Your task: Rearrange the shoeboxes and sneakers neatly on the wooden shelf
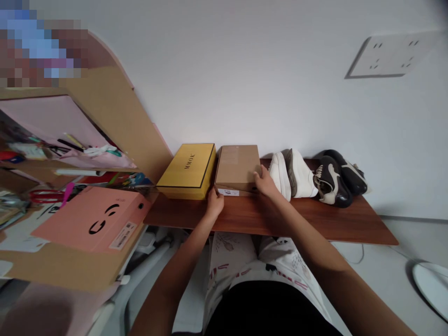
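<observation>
Head view: we see the left hand (214, 204) curled around the near left corner of the brown box (238, 165), with its fingers pressed against the front face just beside the white label (228, 192). The right hand (266, 183) is laid over the near right corner, thumb on the lid and the other fingers down the side wall. So both hands are closed on the box, one at each front corner, and the box is squeezed between them. It lies flat on the wooden shelf (350, 224) with the lid on, its back end near the white wall.

To the left the yellow box (189, 170) stands just beside it; we cannot tell if the two walls touch. To the right a pair of white shoes (294, 175) lies close to the right hand, and a pair of dark shoes (338, 179) lies further along the shelf.

In our judgement the handling goes well if both hands press equally, so that the box does not turn. It should also be held level so that the lid does not slip, and the right wrist is better kept away from the white shoes. A pink box (91, 217) rests at the lower left, well apart
</observation>
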`<state>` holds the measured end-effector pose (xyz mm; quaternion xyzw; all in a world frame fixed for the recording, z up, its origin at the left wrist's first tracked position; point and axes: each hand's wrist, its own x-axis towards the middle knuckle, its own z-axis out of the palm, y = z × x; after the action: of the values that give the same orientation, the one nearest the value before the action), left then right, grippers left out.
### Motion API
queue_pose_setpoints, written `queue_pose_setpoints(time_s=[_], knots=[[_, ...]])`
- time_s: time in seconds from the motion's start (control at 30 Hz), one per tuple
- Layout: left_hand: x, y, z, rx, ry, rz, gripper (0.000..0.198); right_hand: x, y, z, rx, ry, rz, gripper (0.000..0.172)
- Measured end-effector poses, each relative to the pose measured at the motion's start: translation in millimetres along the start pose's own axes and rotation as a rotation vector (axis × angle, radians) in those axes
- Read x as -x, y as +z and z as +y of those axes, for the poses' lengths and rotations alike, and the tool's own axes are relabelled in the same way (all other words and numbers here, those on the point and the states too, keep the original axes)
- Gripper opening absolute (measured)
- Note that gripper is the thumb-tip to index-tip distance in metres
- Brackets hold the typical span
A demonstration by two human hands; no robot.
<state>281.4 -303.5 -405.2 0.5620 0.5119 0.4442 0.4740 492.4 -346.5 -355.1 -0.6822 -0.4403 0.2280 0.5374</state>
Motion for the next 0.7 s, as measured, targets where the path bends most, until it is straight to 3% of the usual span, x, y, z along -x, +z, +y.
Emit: queue_pose_setpoints(time_s=[0.1,0.2,0.43,0.57,0.7], knots=[[-7,4.5,-1,-0.113,-0.036,0.047,0.024,1,6,3,-0.028,0.145,-0.029,0.079],[-2,4.8,4,-0.113,-0.028,0.057,0.026,8,6,9,-0.08,0.155,-0.007,0.081],[-3,-2.0,44,0.039,0.212,0.153,0.057,26,16,26,-0.32,0.164,0.016,0.069],[-9,-3.4,67,0.091,0.316,0.159,0.059,23,34,21,-0.399,0.242,0.0,0.063],[-3,1.1,75,0.075,0.338,0.145,0.061,16,45,14,-0.412,0.333,-0.048,0.056]])
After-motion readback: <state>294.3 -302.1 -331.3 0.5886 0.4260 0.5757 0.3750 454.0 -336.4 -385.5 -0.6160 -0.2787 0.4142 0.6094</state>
